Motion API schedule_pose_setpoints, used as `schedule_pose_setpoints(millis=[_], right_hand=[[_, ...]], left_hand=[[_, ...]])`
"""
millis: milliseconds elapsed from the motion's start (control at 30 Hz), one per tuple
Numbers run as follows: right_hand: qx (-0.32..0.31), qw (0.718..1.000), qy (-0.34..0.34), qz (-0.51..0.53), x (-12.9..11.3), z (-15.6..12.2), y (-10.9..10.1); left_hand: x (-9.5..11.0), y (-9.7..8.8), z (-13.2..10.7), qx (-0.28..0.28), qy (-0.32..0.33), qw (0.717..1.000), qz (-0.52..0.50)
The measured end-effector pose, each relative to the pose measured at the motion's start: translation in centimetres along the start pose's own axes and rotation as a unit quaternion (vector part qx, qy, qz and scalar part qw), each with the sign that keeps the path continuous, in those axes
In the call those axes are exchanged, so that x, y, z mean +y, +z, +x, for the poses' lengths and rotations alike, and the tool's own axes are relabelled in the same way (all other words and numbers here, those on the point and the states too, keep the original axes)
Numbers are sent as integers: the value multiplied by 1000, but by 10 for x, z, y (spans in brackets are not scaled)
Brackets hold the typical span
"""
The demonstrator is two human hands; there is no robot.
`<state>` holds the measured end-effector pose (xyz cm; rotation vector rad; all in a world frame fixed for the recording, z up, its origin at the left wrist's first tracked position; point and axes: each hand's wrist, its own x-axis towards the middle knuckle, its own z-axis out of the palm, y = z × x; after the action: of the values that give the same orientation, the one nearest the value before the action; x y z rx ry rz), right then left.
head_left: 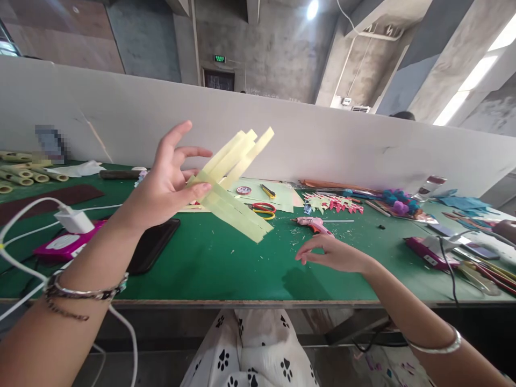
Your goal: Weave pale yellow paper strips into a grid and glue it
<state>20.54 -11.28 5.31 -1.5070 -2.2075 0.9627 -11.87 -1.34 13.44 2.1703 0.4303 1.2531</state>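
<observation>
My left hand (169, 180) is raised above the green table (226, 269) and pinches a bundle of pale yellow paper strips (234, 183) between thumb and fingers; the strips fan out up-right and down-right. My right hand (330, 252) hovers low over the table with its fingers loosely apart and nothing in it. It is just in front of a pink glue gun (314, 224) lying on the table.
Scissors with red and yellow handles (263, 209), a small round tin (243, 190), a black phone (151, 244), a white charger (73, 220) with cables, rolled paper tubes (20, 172) at far left, and coloured paper cut-outs (334, 203) at right. A white partition (322, 140) backs the table.
</observation>
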Motion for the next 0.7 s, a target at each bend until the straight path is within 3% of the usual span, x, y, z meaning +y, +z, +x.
schedule_pose_setpoints(millis=[100,167,267,367,500,600,700], right_hand=[[11,1000,3,5,-1,2,-3],[17,1000,1,16,-1,7,-2],[29,999,14,26,2,16,0],[51,998,24,23,11,25,5],[90,995,44,7,24,34,13],[117,993,33,-9,30,41,19],[137,989,-20,-46,32,52,23]], left_hand=[[0,15,0,-36,-34,997,-67],[-12,29,-2,-62,-88,989,-106],[-48,54,-12,-137,-195,964,-117],[-86,74,-26,-240,-298,923,-31],[-114,87,-39,-326,-302,889,106],[-116,88,-43,-314,-277,893,167],[-111,87,-49,-270,-228,907,230]])
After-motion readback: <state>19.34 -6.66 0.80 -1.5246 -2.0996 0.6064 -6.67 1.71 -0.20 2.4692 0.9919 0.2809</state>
